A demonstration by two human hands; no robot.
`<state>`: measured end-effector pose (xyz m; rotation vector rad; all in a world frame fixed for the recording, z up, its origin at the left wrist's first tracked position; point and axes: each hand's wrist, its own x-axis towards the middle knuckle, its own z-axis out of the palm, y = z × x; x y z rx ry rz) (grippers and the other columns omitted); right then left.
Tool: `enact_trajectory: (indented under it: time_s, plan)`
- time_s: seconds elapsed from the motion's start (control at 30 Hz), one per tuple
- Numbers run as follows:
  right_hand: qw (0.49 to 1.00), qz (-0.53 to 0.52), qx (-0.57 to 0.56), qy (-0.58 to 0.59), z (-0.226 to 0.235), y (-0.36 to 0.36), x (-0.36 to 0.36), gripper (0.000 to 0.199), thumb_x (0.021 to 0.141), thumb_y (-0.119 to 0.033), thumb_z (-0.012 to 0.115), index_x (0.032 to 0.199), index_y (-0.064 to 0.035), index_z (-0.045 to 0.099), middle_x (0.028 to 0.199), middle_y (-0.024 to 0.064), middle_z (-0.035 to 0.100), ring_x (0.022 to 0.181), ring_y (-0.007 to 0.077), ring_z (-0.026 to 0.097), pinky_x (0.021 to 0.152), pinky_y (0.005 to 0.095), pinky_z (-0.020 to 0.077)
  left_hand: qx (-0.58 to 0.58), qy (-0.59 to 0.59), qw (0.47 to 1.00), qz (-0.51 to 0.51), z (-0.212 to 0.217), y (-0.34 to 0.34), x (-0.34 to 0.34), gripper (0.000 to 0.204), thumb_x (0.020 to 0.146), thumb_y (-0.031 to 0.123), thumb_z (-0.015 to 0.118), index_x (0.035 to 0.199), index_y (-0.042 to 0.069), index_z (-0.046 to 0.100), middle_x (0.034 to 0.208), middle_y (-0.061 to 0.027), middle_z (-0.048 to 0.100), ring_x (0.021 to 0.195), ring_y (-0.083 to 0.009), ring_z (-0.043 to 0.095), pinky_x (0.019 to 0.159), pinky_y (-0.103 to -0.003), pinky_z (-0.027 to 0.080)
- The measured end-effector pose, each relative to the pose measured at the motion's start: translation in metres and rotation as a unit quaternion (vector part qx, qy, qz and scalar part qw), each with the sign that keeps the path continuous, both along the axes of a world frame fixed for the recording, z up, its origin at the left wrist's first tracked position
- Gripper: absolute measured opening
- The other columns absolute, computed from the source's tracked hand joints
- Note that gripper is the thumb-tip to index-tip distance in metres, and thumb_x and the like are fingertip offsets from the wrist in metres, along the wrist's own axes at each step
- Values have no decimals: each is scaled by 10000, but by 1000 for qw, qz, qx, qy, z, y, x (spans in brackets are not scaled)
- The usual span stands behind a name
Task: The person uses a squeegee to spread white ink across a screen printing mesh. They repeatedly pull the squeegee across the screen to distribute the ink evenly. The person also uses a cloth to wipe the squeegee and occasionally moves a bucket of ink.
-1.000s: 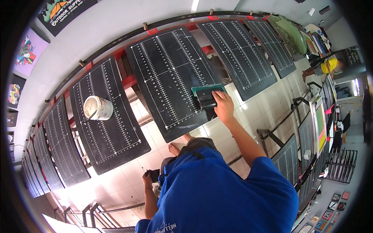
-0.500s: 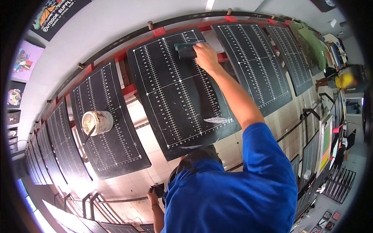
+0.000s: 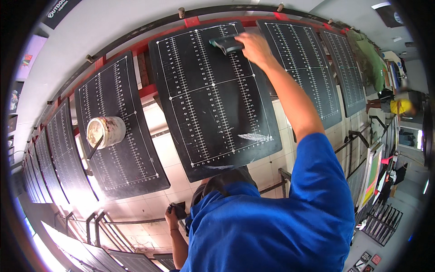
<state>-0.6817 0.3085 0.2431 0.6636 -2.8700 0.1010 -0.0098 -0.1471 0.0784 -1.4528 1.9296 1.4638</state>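
My right hand (image 3: 256, 47) is stretched out to the far end of a black board (image 3: 213, 99) marked with white ruler lines. It grips a dark green scraper (image 3: 225, 44) pressed flat against the board's top edge. A white smear (image 3: 253, 136) and a fainter streak lie near the board's near edge. My left hand (image 3: 172, 216) hangs low beside my blue shirt, closed around a small dark object (image 3: 179, 211) that I cannot identify.
An open tub of pale paste (image 3: 106, 131) with a stick in it stands on the neighbouring board (image 3: 120, 158) to the left. More identical boards line a red rail on both sides. Framed screens (image 3: 371, 174) lean at the right; a person in yellow (image 3: 398, 106) is far off.
My right hand has pushed the scraper from the board's middle up to its far end. The left hand stays low at my side.
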Motion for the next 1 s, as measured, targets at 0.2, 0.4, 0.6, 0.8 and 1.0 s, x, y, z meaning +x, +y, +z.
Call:
enact_trajectory:
  time_s: [0.2, 0.4, 0.6, 0.8, 1.0]
  plan:
    - [999, -22, -47, -17, 11, 26, 175, 530, 695, 7, 685, 1218, -76, 666, 1213, 90, 654, 1110, 310, 611, 974, 409, 495, 19, 28, 997, -72, -61, -21, 19, 270, 921, 166, 656, 1113, -20, 694, 1012, -123, 731, 914, -200, 682, 808, -331, 542]
    - [986, -158, -27, -55, 27, 33, 348, 610, 631, -35, 788, 1223, -70, 645, 1188, 67, 623, 1116, 280, 601, 924, 397, 506, 52, 77, 990, -105, -75, -39, -25, 239, 913, 119, 630, 1096, -11, 712, 991, -120, 736, 909, -196, 687, 827, -332, 539]
    - [949, -305, -19, -83, 18, -38, 430, 637, 653, -201, 847, 1231, -40, 633, 1126, 84, 593, 1038, 293, 604, 808, 410, 554, 63, 75, 988, -116, -79, -67, -38, 250, 923, 116, 642, 1127, -15, 700, 1057, -125, 726, 928, -193, 679, 827, -318, 530]
    - [955, -258, -101, -102, 21, -173, 395, 325, 737, -214, 776, 945, 4, 655, 983, 155, 639, 911, 327, 670, 734, 438, 575, 69, 50, 990, -111, -82, -92, -16, 241, 919, 133, 651, 1106, -12, 694, 1007, -106, 717, 898, -182, 667, 797, -325, 531]
    - [948, -236, -92, -192, 50, -161, 338, 182, 752, -178, 734, 865, -39, 702, 935, 159, 690, 850, 355, 701, 735, 463, 574, 62, 38, 995, -61, -82, -103, 10, 237, 915, 133, 654, 1105, -1, 703, 1005, -96, 718, 885, -178, 668, 779, -331, 537]
